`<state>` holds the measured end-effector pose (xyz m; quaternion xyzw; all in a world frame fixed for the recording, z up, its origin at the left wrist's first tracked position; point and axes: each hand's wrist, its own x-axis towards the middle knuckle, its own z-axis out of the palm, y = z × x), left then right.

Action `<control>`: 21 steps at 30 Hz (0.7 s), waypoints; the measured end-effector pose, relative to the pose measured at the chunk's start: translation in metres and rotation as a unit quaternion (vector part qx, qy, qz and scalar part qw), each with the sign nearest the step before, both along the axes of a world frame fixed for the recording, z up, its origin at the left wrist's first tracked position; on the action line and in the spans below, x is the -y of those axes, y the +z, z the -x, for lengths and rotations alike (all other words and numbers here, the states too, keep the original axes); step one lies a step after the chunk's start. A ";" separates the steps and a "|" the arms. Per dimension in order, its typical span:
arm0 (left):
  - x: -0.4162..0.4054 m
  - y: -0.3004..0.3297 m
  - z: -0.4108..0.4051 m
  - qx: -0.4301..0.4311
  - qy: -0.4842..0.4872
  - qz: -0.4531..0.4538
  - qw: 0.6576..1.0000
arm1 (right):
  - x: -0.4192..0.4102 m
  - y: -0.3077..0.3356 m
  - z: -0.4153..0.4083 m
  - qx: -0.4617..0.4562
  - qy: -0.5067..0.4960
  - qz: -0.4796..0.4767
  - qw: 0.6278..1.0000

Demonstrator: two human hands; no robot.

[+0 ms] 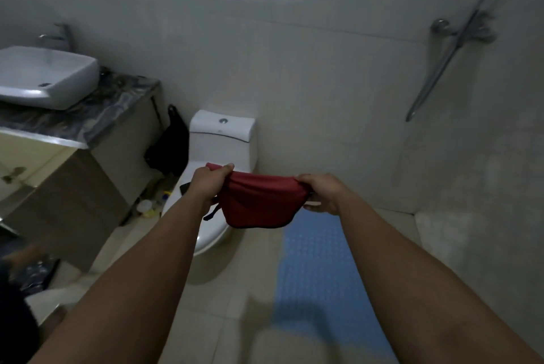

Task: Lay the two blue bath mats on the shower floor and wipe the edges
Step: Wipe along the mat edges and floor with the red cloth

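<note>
A red cloth [256, 201] with a dark edge hangs stretched between my two hands at chest height, over the toilet's front. My left hand [210, 184] grips its left corner and my right hand [321, 192] grips its right corner. Below and to the right, a blue bath mat [321, 284] with a bumpy surface lies flat on the floor, running from beside the toilet toward me. My right forearm covers part of the mat. Only one blue mat is plainly visible.
A white toilet [219, 139] stands against the far wall. At left are a white basin [44, 75] on a dark marble vanity [97, 116], a black bag [172, 142] and small bottles on the floor. A shower mixer and rail [462, 30] hang on the right wall.
</note>
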<state>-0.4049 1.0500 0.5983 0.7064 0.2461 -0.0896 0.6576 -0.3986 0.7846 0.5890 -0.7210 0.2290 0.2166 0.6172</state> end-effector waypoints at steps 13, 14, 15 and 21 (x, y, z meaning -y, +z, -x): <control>0.142 0.012 -0.001 0.010 -0.055 -0.056 0.997 | 0.142 0.008 0.029 0.037 0.007 0.056 0.998; 0.152 0.010 -0.002 0.014 -0.064 -0.073 0.995 | 0.151 0.009 0.031 0.039 0.030 0.079 0.996; 0.166 0.010 -0.002 0.021 -0.077 -0.094 0.992 | 0.164 0.010 0.033 0.044 0.043 0.104 0.993; 0.216 0.005 -0.009 0.041 -0.129 -0.234 0.963 | 0.217 0.004 0.039 0.126 0.048 0.227 0.964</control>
